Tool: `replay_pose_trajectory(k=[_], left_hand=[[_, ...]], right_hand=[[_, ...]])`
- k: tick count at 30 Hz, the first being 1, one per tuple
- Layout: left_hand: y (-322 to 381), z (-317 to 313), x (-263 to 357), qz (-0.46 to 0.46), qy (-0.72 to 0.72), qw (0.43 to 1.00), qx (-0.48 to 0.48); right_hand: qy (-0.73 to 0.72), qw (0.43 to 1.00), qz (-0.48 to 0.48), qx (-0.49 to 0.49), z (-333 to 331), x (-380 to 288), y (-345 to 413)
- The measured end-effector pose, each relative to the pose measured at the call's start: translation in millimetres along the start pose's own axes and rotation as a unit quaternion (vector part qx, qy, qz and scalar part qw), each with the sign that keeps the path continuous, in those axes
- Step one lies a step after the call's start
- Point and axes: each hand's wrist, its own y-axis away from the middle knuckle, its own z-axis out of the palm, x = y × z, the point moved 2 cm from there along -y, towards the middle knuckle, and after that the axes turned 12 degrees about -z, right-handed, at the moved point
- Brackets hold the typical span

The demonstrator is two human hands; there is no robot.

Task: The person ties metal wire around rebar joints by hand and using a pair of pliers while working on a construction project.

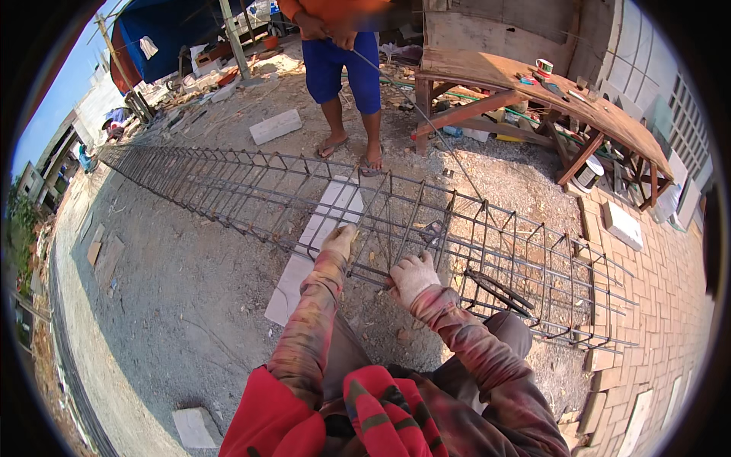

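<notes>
A long cage of steel rebar with square stirrups stretches across the ground before me. My left hand, in a pale work glove, is curled at the cage's near side, its fingertips mostly hidden. Farther right, my right hand, gloved too, grips the near lower part of the cage by a stirrup. Dark tying pincers lie across the bars to the right of that hand. Thin tie wires hang inside the cage between my hands.
Opposite me stands a person in blue shorts, holding a thin rod that slants down to the cage. A wooden table bears a cup. Pale slabs lie beneath the cage; a white block rests on brick paving.
</notes>
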Motion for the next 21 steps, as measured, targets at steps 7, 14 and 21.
replay_pose_trajectory(k=[7,14,21], left_hand=[[-45,-3,-8,0.024,-0.024,0.999,0.010],[-58,-24,-3,0.070,-0.154,0.980,0.105],[-12,-139,86,0.255,-0.088,0.947,0.173]], right_hand=[[-0.005,1.000,-0.021,-0.001,2,-5,1],[-0.010,0.996,-0.074,-0.046,12,5,13],[0.015,0.995,-0.062,-0.072,-9,5,-3]])
